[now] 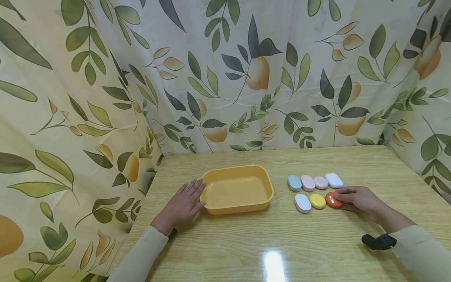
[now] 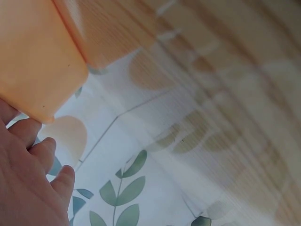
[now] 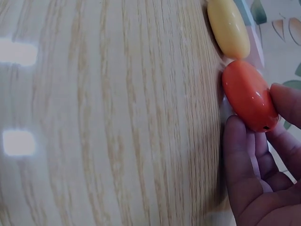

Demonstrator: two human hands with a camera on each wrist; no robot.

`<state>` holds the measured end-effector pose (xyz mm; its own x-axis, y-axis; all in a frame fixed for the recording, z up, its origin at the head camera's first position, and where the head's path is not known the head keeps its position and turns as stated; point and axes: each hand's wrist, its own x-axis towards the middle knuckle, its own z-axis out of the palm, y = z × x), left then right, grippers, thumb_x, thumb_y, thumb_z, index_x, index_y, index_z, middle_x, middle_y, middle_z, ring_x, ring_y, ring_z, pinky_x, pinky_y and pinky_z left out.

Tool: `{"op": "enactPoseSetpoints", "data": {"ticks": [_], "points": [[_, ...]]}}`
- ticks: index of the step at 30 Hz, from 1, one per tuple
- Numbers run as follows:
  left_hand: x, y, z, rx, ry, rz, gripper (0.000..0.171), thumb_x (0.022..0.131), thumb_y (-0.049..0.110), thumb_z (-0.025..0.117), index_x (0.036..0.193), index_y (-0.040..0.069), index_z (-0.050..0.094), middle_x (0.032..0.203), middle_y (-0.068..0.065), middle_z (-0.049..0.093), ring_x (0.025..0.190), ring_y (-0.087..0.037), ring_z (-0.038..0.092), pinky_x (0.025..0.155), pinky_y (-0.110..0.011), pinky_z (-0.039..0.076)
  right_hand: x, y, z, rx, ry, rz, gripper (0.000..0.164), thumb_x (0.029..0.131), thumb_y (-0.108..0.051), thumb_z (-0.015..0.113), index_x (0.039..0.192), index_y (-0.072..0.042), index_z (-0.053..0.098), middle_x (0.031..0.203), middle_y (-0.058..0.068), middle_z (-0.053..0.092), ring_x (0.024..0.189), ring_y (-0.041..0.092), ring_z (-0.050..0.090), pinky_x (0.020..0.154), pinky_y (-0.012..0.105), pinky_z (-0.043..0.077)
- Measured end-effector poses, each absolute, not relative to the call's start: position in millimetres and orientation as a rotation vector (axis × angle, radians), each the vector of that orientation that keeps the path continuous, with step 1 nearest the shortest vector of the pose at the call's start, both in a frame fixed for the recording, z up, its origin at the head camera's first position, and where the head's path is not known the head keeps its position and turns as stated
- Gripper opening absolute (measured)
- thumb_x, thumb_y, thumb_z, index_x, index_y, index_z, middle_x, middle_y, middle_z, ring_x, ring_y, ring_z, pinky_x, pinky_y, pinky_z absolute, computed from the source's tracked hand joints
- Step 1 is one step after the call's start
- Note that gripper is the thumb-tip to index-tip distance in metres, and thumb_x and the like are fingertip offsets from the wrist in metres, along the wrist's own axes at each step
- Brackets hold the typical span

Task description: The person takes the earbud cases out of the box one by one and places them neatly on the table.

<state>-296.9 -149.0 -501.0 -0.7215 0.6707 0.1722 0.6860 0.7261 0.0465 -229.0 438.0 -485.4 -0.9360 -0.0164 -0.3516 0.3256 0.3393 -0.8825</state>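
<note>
My right hand (image 1: 359, 201) pinches a glossy red oval soap bar (image 1: 334, 199) by its right end. In the right wrist view the thumb lies on one side of the red soap (image 3: 249, 96) and the fingertips on the other. A yellow oval soap (image 1: 317, 201) lies just left of it, and a white oval one (image 1: 302, 203) beyond that. My left hand (image 1: 183, 201) rests with fairly straight fingers against the left rim of a yellow-orange plastic tray (image 1: 225, 208). Nothing lies inside the tray.
Behind the red soap runs a row: a light blue soap (image 1: 294, 183), two pink ones (image 1: 308, 183) and a white rounded-rectangular one (image 1: 334, 180). All stand on a wood-grain table (image 1: 225, 243). A leaf-and-fruit patterned curtain (image 1: 239, 98) encloses the back and sides.
</note>
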Motion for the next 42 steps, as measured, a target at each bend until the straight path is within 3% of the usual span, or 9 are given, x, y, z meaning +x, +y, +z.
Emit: {"op": "enactPoseSetpoints", "data": {"ticks": [6, 14, 31, 42], "points": [[-297.0, -149.2, -500.3, -1.104, -2.782, -0.158, 0.067, 0.104, 0.053, 0.021, 0.156, 0.01, 0.019, 0.162, -0.005, 0.014, 0.147, -0.024, 0.011, 0.116, -0.049, 0.013, -228.4, 434.7, -482.7, 0.287, 2.363, -1.56, 0.053, 0.095, -0.022, 0.066, 0.128, 0.016, 0.05, 0.109, 0.007, 0.061, 0.089, 0.011, 0.06, 0.076, 0.033, 0.056], [-296.7, -148.6, -500.0, -1.115, -2.755, -0.168, 0.067, 0.105, 0.051, 0.025, 0.155, 0.007, 0.023, 0.16, -0.009, 0.019, 0.147, -0.027, 0.014, 0.115, -0.05, 0.015, -228.3, 432.3, -481.7, 0.248, 2.487, -1.419, 0.053, 0.096, -0.027, 0.063, 0.125, 0.016, 0.052, 0.115, 0.017, 0.06, 0.089, 0.012, 0.059, 0.073, 0.031, 0.056], [-296.6, -149.1, -500.7, -1.099, -2.783, -0.151, 0.067, 0.104, 0.052, 0.023, 0.156, 0.01, 0.019, 0.161, -0.006, 0.016, 0.147, -0.024, 0.011, 0.116, -0.047, 0.012, -229.0, 431.6, -489.4, 0.232, 2.575, -1.368, 0.046, 0.096, -0.018, 0.061, 0.119, 0.021, 0.053, 0.096, 0.006, 0.064, 0.079, 0.012, 0.058, 0.066, 0.028, 0.055], [-296.3, -148.7, -500.0, -1.105, -2.777, -0.164, 0.066, 0.105, 0.05, 0.024, 0.156, 0.009, 0.02, 0.161, -0.007, 0.017, 0.147, -0.026, 0.013, 0.116, -0.048, 0.012, -227.0, 430.2, -485.5, 0.21, 2.648, -1.247, 0.045, 0.096, -0.021, 0.06, 0.118, 0.018, 0.056, 0.098, 0.009, 0.063, 0.08, 0.017, 0.057, 0.063, 0.028, 0.053]]}}
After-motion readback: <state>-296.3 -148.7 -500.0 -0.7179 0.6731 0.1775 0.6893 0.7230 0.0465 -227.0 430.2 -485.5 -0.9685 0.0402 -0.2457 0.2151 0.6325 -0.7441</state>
